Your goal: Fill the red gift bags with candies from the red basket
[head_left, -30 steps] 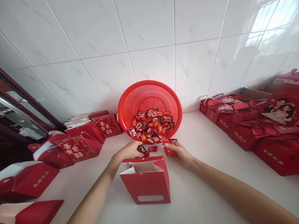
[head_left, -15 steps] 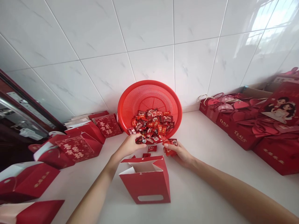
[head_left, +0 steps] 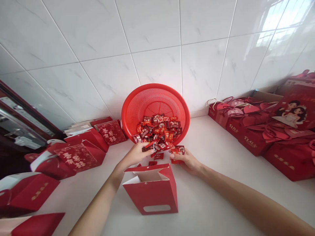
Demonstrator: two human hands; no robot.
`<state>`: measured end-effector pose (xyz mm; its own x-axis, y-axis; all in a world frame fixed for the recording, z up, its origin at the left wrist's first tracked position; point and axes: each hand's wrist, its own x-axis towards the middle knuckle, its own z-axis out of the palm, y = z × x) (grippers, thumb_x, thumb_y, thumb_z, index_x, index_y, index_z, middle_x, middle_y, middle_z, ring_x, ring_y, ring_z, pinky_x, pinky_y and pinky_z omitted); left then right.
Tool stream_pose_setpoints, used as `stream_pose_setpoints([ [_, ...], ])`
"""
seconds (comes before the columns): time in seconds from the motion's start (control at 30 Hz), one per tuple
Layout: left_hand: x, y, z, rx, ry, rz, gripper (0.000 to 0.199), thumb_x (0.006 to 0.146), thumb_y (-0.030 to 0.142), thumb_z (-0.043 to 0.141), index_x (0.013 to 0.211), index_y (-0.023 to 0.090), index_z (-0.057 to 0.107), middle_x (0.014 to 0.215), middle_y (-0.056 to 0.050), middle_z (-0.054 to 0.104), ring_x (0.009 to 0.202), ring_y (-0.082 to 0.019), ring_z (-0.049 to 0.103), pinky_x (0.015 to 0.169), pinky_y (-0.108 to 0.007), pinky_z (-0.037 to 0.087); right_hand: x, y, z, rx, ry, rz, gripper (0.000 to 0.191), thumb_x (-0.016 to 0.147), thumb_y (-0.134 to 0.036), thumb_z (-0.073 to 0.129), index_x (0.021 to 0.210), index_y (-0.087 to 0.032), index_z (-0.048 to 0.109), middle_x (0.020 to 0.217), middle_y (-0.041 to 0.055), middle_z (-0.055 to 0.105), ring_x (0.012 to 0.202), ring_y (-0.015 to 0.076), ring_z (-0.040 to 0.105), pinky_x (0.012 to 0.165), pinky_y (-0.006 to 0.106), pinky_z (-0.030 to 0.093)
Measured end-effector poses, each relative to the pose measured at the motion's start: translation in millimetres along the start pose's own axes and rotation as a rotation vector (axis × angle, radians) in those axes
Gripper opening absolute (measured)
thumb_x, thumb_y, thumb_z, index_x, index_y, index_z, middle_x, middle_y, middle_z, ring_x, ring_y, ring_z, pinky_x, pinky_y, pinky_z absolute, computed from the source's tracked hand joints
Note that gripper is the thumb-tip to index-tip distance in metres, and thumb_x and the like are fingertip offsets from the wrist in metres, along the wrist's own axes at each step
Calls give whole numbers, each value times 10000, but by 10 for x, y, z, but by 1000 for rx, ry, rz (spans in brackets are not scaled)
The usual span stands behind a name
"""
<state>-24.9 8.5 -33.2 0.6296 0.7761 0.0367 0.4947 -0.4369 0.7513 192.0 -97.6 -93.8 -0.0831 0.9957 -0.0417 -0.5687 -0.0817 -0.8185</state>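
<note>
A red plastic colander [head_left: 130, 108] leans tilted against the wall, its lower half piled with red-wrapped candies [head_left: 159, 127]. At its front lip, my left hand [head_left: 137, 153] has its fingers closed on a dark-wrapped candy. My right hand [head_left: 190, 161], just right of the colander's lip, grips several wrapped candies [head_left: 177, 154] between thumb and fingers. In front of both hands stands an upright red paper box [head_left: 154, 193], its top open and a white window low on its near side. Loose candies [head_left: 158, 156] lie between the box and the colander.
Open red boxes [head_left: 78, 157] line the left side of the white table [head_left: 204, 203], with flat-looking ones [head_left: 112, 132] by the wall. Closed, ribboned red gift boxes [head_left: 253, 141] fill the right side. Behind everything rises a tiled wall [head_left: 157, 62].
My right hand has moved slightly left, bringing its candies closer to the colander's lip. My left hand keeps its place there. The whole view has shifted a little.
</note>
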Motion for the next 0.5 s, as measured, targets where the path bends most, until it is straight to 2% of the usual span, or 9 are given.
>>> stream_pose_setpoints([
  [0.13, 0, 14, 19, -45, 20, 4, 434, 771, 524, 720, 1011, 166, 768, 1073, -82, 785, 1049, -344, 686, 926, -428, 546, 19, 10, -15, 3, 10, 19, 423, 487, -268, 981, 775, -176, 685, 708, -20, 605, 659, 135, 525, 670, 292, 437],
  [0.3, -26, 171, 61, -198, -35, 12, 478, 796, 546, 721, 1068, 155, 747, 1079, -67, 773, 1127, -332, 661, 977, -431, 529, 6, 24, -28, -5, -8, 9, 398, 534, -292, 963, 799, -171, 692, 726, -9, 630, 674, 134, 537, 679, 281, 438],
  [0.4, -53, 321, 68, -272, -33, -10, 441, 807, 569, 701, 933, 150, 750, 957, -52, 774, 1001, -299, 700, 942, -418, 547, -15, 10, -28, -20, -2, 8, 377, 590, -336, 937, 809, -169, 678, 731, 3, 641, 660, 130, 546, 639, 266, 428],
  [0.5, -96, 452, 41, -379, 9, -18, 409, 799, 562, 715, 878, 162, 754, 908, -42, 772, 908, -270, 722, 913, -400, 566, -28, -81, 14, -78, -7, -15, 363, 622, -376, 908, 747, -172, 635, 665, -2, 605, 593, 124, 525, 529, 255, 383],
])
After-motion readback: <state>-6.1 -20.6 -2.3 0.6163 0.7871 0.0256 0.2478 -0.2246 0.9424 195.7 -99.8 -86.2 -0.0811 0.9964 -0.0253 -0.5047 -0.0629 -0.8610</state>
